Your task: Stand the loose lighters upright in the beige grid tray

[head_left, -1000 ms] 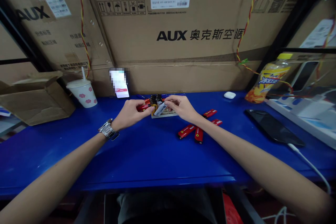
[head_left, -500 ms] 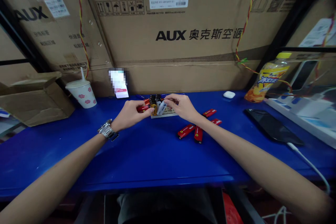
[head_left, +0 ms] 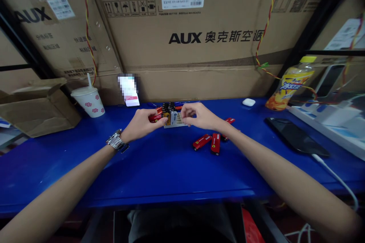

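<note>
My left hand (head_left: pixel 142 122) is closed around a red lighter (head_left: pixel 155 117), partly hidden by the fingers. Its thumb tip reaches a yellow lighter (head_left: pixel 166 117) at the front of a white gridded tray (head_left: pixel 180 122). Black-topped lighters (head_left: pixel 169 106) stand packed in the tray's left part, and a white lighter (head_left: pixel 174 118) stands upright in the front row. My right hand (head_left: pixel 199 115) hovers at the tray's right side, fingers curled, thumb and forefinger apart, nothing visible between them. Several red lighters lie loose near the right wrist, among them one red lighter (head_left: pixel 216 144) at the front.
A paper cup with a straw (head_left: pixel 89 100), a lit phone (head_left: pixel 131 93) and a paper bag (head_left: pixel 40 108) stand at the left. To the right are a white earbud case (head_left: pixel 249 102), a drink bottle (head_left: pixel 292 83) and a black phone (head_left: pixel 296 136) on a cable. Large cartons (head_left: pixel 199 60) form the back.
My right hand has let go of the white lighter, which was tilted and now stands upright in the tray. The hand has shifted slightly right. My left hand stays put.
</note>
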A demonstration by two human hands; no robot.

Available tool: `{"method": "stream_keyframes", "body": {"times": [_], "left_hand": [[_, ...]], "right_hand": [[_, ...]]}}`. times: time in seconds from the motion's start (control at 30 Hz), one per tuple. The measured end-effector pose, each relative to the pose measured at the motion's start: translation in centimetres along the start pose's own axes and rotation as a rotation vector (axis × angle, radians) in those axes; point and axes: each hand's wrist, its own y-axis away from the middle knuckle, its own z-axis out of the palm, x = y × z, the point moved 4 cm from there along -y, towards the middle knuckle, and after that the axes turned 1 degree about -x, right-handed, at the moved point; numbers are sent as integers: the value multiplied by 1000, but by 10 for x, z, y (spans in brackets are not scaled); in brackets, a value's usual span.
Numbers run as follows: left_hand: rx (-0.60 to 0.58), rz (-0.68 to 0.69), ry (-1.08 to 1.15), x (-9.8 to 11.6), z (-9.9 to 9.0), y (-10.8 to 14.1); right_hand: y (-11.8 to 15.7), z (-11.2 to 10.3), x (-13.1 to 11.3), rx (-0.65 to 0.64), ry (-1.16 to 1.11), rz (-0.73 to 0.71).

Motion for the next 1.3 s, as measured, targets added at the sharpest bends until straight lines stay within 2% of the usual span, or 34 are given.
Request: {"method": "stream_keyframes", "body": {"times": [0.1,0.17,0.23,0.33,0.4,0.57,0.73,0.8,0.93,1.03,1.1,1.2,1.3], "left_hand": [[3,3,-4,-1,0,0],[4,2,-8,-1,0,0],[4,3,-11,0,1,0],[3,8,-7,1,1,0],[1,10,-5,1,1,0],[13,38,-17,3,0,0],[7,32,-20,2,0,0],[9,32,-27,2,0,0],[6,34,-38,1,1,0],[7,33,-48,0,1,0],[7,40,-47,0,1,0],[8,57,-44,1,2,0],[23,59,-54,1,1,0]], "right_hand": [[8,3,-6,-386,116,20],[12,1,-9,-466,172,5],[12,-3,-13,-377,206,-19],[10,-9,-18,-134,216,-41],[10,-8,-17,-57,240,-54],[8,2,-11,-103,352,-73],[9,-9,-16,-102,326,-27],[11,-13,-16,-227,310,20],[19,-10,-6,-577,303,133],[23,-4,1,-709,311,193],[21,0,0,-681,300,138],[16,3,-4,-494,277,33],[13,6,-6,-335,89,6]]}}
